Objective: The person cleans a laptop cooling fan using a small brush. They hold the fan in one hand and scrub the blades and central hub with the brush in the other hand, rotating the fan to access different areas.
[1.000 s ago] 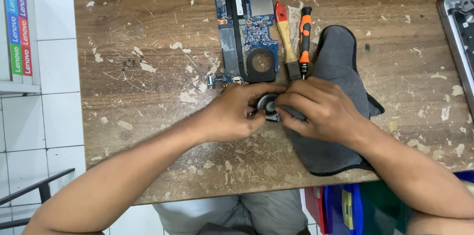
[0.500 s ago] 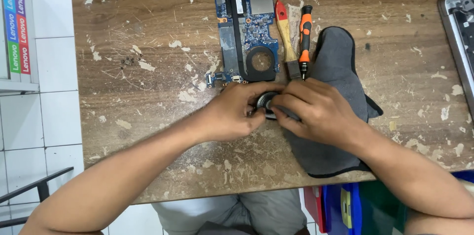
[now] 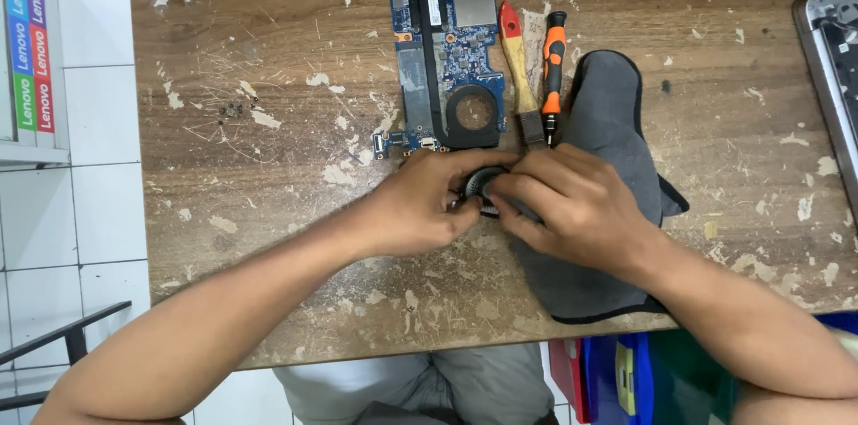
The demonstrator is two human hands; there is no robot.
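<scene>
Both forearms are bare, no sleeves, watch or rings; below the wooden table (image 3: 268, 210) edge, grey trousers (image 3: 465, 380) show.

Bright, even light falls from above on the wooden table (image 3: 268, 166), with only soft, short shadows under the left hand (image 3: 420, 206) and right hand (image 3: 572, 206). No glare; centre sharp, slight softness and bending toward the lower corners of the frame

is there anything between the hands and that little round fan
Nothing visible. The left hand and right hand both grip the small round fan directly, just below the circuit board, beside the grey cloth.
</scene>
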